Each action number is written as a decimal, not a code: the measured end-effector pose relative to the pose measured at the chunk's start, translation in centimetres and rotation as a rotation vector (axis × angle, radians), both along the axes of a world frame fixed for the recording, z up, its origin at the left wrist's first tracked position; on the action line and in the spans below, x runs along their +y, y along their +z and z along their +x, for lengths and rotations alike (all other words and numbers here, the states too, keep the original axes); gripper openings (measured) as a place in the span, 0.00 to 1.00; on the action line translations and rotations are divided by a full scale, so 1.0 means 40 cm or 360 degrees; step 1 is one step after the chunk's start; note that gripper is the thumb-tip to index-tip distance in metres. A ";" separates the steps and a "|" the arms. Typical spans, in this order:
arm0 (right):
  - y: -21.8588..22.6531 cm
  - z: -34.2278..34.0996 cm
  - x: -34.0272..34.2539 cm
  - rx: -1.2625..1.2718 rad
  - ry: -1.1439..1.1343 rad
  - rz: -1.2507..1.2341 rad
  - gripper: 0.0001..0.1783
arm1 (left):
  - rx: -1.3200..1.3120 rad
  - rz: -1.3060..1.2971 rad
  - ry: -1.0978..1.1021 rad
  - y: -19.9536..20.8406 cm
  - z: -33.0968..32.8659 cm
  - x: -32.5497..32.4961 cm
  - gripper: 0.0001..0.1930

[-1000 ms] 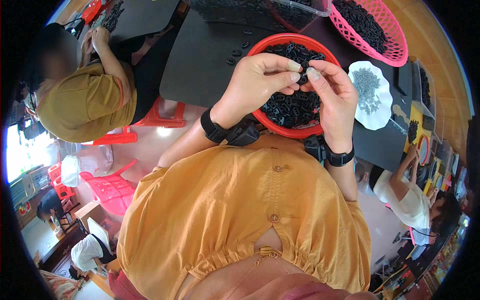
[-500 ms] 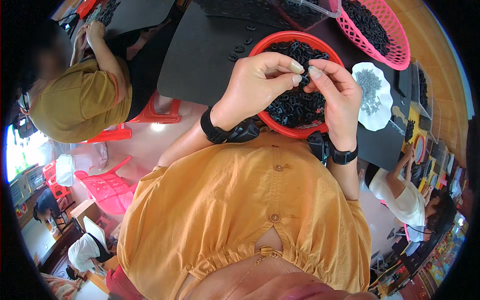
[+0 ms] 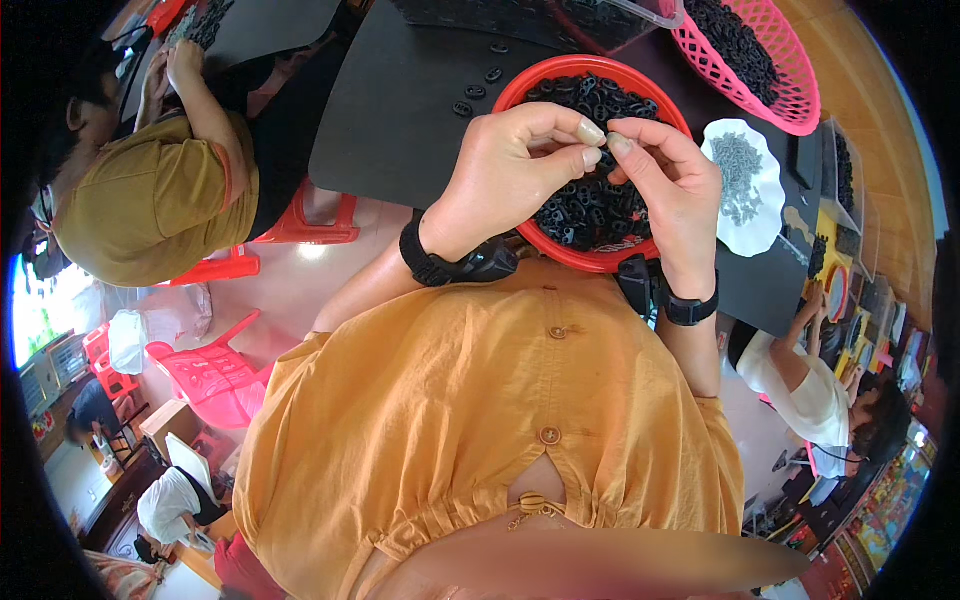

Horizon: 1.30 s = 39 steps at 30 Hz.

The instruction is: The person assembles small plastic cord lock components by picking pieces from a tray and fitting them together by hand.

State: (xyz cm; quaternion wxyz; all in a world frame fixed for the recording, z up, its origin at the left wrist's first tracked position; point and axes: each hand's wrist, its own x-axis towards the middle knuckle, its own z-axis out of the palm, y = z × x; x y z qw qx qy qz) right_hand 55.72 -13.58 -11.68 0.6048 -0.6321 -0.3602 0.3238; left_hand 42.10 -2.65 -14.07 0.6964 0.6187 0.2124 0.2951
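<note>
Over a round red basin (image 3: 592,62) my two hands meet at the fingertips. The basin is heaped with small black plastic parts (image 3: 590,215), ring-like or oval with holes. My left hand (image 3: 510,165) is pinched, thumb against forefinger, pointing right. Facing it, my right hand (image 3: 675,185) pinches with thumb and forefinger, its tips almost touching the left ones. Whatever sits between the fingertips is too small and dark against the basin's contents to make out. Right of the basin, a white scalloped dish (image 3: 765,235) carries a pile of small grey pins (image 3: 738,178).
Several loose black parts (image 3: 462,108) lie in a row on the dark table (image 3: 385,140). Behind stand a clear plastic bin (image 3: 640,14) and a pink lattice basket (image 3: 805,112) of black pieces. One person (image 3: 165,200) works at left, another (image 3: 805,385) at right.
My right fingertips have come slightly closer to the left ones, and the dark bit between them shows less. Otherwise the view has only shifted a little.
</note>
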 end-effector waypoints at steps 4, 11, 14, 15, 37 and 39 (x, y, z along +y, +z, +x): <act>-0.003 0.000 -0.002 -0.0119 -0.0001 -0.0045 0.10 | -0.0039 -0.0041 0.0014 -0.005 0.005 -0.001 0.07; -0.004 0.000 -0.001 -0.0051 -0.0004 0.0000 0.11 | -0.0014 -0.0037 -0.0043 -0.001 0.007 0.001 0.07; -0.006 -0.001 -0.002 -0.0115 0.0002 -0.0012 0.13 | -0.0043 -0.0095 -0.0024 -0.001 0.010 0.007 0.06; -0.013 0.000 -0.003 -0.0225 0.0014 0.0032 0.14 | -0.0034 -0.0108 -0.0022 0.000 0.011 0.009 0.07; -0.012 -0.024 -0.019 -0.1175 -0.0044 0.0237 0.14 | 0.0130 -0.0071 0.0021 0.027 0.008 -0.011 0.13; -0.015 -0.027 -0.020 -0.1121 -0.0080 0.0214 0.13 | 0.0103 -0.0126 0.0017 0.022 0.011 -0.011 0.13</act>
